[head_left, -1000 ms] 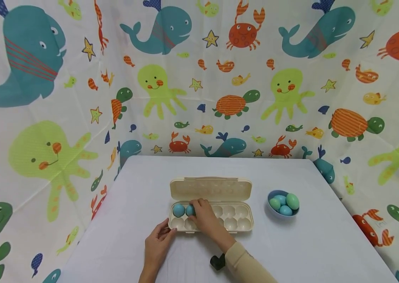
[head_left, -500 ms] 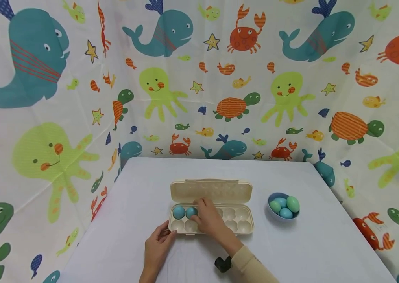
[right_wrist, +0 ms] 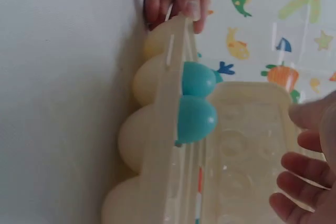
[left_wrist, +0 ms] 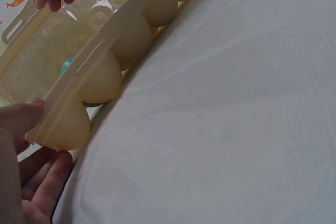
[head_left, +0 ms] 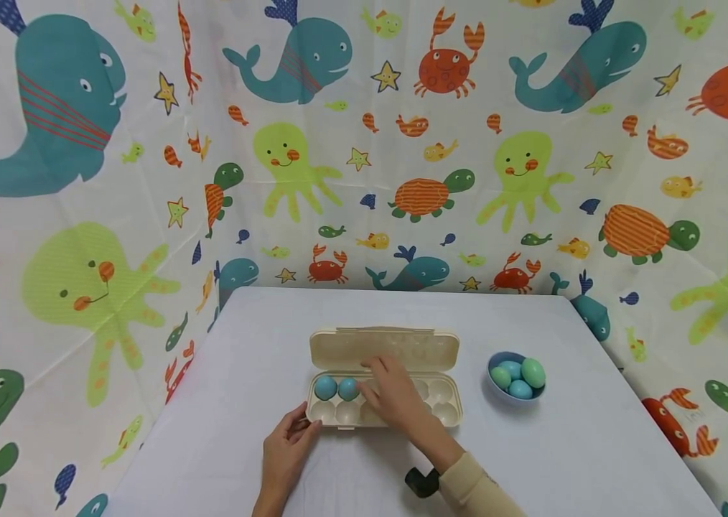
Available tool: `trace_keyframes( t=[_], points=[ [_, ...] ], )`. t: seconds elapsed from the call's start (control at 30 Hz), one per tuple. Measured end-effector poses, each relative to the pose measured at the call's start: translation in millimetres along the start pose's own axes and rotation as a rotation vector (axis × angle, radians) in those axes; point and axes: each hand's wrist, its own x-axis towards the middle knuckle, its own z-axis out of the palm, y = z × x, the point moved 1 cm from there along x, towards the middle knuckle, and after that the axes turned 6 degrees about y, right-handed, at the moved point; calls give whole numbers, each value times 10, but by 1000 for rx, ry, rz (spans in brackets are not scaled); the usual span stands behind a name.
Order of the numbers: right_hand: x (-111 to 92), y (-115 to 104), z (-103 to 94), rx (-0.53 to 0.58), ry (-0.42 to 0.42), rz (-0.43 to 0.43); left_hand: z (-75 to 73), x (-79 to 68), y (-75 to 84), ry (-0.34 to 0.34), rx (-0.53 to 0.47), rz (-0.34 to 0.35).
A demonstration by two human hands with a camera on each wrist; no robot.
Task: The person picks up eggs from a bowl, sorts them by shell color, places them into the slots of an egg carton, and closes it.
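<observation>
A cream plastic egg carton (head_left: 446,413) lies on the table with its lid (head_left: 338,350) raised behind it. Two blue eggs (head_left: 325,388) sit side by side at the left end of its back row. My left hand (head_left: 285,449) holds the carton's front left corner, thumb (left_wrist: 23,118) on the rim and fingers (left_wrist: 50,179) low against the cup. Over the middle of the carton hovers my right hand (head_left: 400,402), fingers spread with nothing in them, just right of the second blue egg (right_wrist: 197,119). It hides some of the middle cups.
A blue bowl (head_left: 520,399) with several blue and green eggs (head_left: 533,373) stands right of the carton on the white-covered table (head_left: 260,323). A sea-animal printed curtain (head_left: 364,237) surrounds the table's back and sides. A black device (head_left: 422,482) is at my right wrist.
My right hand has let go of the second blue egg, leaving it in its cup, and has moved slightly right and away. The left hand keeps its hold on the carton corner.
</observation>
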Motion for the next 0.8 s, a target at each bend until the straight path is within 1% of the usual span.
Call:
trace_keyframes(
  t=[0.1, 0.27, 0.5, 0.63, 0.8],
  points=[
    [28, -15, -103, -8, 37, -24, -1, 1, 11, -4, 11, -7],
    [45, 25, -236, -11, 95, -27, 0, -1, 10, -9, 4, -15],
    [44, 168, -414, -37, 145, -33, -3, -5, 19, 3, 0, -3],
    [42, 279, -544, -81, 165, -33, -10, -10, 39, -9, 0, -3],
    [38, 442, -710, -103, 224, -31, -20, -11, 80, -18, -5, -15]
  ],
)
